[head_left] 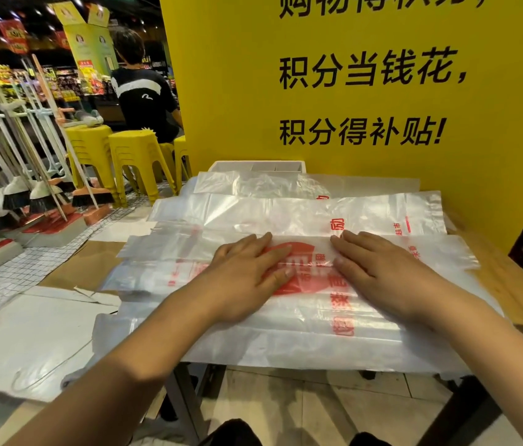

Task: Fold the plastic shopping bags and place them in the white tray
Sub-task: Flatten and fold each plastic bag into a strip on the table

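Observation:
A stack of clear plastic shopping bags [286, 336] with red print lies spread across the wooden table [511, 291]. The top bag [311, 249] is a long folded strip running left to right. My left hand [247, 278] and my right hand [379, 272] press flat on this strip, fingers straight, fingertips near the red logo in the middle. Behind the bags, against the yellow wall, stands the white tray [258, 165], partly hidden by plastic.
A yellow sign wall [350, 91] closes the back. Yellow stools [134, 156] and a seated person [144, 88] are at the far left, with brooms [28, 175] on a rack. White boards [28, 342] lie left of the table.

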Tool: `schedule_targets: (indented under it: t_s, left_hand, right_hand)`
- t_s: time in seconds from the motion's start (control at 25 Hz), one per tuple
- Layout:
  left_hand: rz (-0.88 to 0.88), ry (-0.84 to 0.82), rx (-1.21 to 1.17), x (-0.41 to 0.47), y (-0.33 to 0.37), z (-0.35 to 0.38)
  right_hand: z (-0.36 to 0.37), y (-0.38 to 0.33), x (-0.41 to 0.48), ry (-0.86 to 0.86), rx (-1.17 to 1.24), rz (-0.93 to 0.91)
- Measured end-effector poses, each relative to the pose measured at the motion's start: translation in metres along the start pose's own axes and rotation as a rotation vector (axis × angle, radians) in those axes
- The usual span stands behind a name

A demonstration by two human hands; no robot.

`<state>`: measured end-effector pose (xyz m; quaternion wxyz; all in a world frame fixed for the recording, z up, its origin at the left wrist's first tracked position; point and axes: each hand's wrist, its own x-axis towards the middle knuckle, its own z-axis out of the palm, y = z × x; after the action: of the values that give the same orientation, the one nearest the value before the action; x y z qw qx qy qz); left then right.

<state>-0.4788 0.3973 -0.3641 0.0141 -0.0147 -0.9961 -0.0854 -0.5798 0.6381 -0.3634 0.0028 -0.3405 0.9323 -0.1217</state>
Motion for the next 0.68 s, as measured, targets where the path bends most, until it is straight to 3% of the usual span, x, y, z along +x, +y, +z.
schedule_targets:
  t_s: [0.16, 0.44, 0.6, 0.68]
  left_hand:
    - [-0.095, -0.058, 0.012, -0.001, -0.013, 0.001]
    - [-0.131, -0.048, 0.020, 0.002, -0.030, 0.003]
    - [-0.084, 0.062, 0.034, 0.005, -0.030, 0.004]
    - [-0.041, 0.170, 0.049, 0.003, -0.027, 0.004]
  right_hand:
    - [-0.002, 0.020, -0.005, -0.132, -0.057, 0.036]
    - [-0.010, 0.061, -0.023, -0.152, -0.074, 0.180]
    - [-0.018, 0.045, -0.026, -0.141, -0.161, 0.225]
    - [-0.024, 0.031, -0.027, -0.083, -0.202, 0.142]
